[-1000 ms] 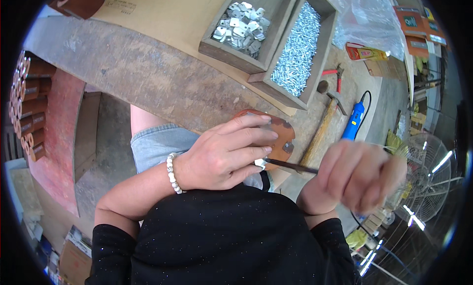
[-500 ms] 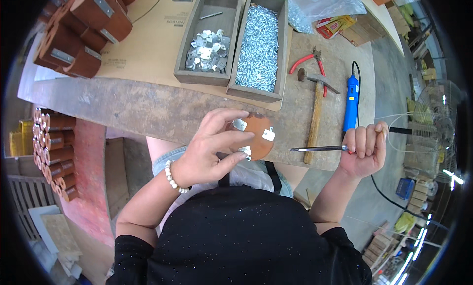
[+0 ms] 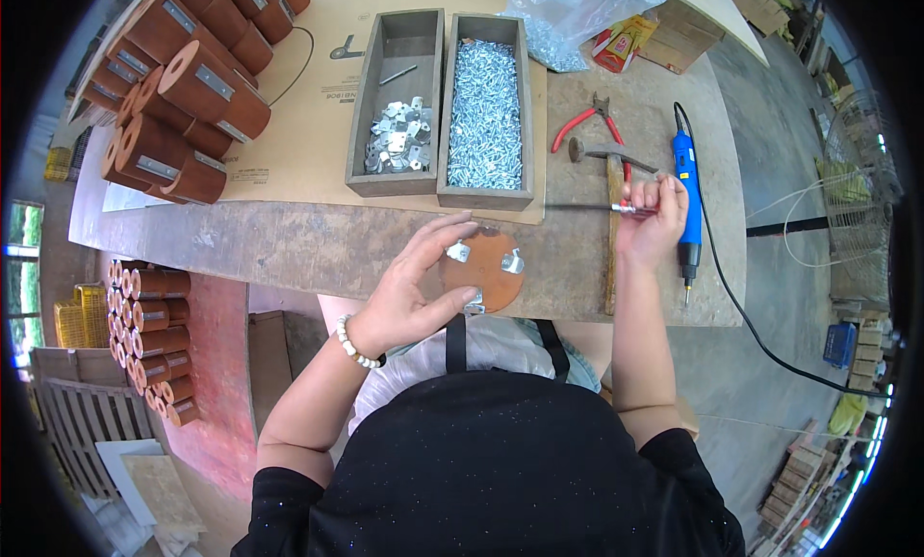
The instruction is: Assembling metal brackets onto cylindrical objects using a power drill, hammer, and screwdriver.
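Note:
My left hand point(image 3: 409, 292), a beaded bracelet at its wrist, grips the left edge of a round brown piece point(image 3: 491, 273) at the table's near edge. Three small bent metal tabs sit around the piece's round face; its lower part is hidden. My right hand point(image 3: 654, 215) is closed around a slim rod-like tool point(image 3: 582, 207), whose dark metal shaft points left. That hand is above the hammer's point(image 3: 614, 239) wooden handle, to the right of the brown piece.
Wooden boxes hold metal tabs point(image 3: 399, 138) and silver screws point(image 3: 486, 114). Red-handled pliers point(image 3: 582, 124) and a blue corded power screwdriver point(image 3: 687, 191) lie at right. Brown cylinders with metal strips point(image 3: 197, 90) are stacked at far left; more cylinders point(image 3: 159, 331) stand lower left.
The right hand has moved up and left with its tool, toward the hammer. The left hand still holds the brown piece, its fingers now drawn back off the round face. The view has shifted.

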The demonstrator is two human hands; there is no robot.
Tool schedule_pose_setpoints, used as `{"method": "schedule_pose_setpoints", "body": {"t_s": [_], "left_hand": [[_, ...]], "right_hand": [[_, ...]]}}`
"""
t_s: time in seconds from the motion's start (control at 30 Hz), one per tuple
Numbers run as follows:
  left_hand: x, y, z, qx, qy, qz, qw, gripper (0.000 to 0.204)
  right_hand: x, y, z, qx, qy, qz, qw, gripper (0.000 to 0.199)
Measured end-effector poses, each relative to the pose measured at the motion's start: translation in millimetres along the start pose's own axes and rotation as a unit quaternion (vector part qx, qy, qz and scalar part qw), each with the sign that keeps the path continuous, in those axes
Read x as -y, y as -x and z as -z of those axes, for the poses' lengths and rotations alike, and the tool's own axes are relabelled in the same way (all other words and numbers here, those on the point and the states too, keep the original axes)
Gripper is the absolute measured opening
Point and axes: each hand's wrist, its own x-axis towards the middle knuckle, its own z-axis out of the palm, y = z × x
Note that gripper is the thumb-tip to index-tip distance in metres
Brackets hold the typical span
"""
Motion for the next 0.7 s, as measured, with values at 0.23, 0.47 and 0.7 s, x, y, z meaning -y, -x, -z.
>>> {"method": "schedule_pose_setpoints", "body": {"t_s": [0.23,0.47,0.7], "left_hand": [[4,-13,10,0.071,-0.080,-0.041,0.993,0.051],[-7,-21,15,0.122,-0.078,-0.013,0.989,0.072],[2,-23,11,0.161,0.191,0.163,0.954,0.078]], "right_hand": [[-46,14,8,0.133,0.154,0.172,0.964,0.008],[-28,52,37,0.247,0.516,0.125,0.811,0.013],[-4,44,54,0.161,0.659,0.213,0.704,0.032]]}}
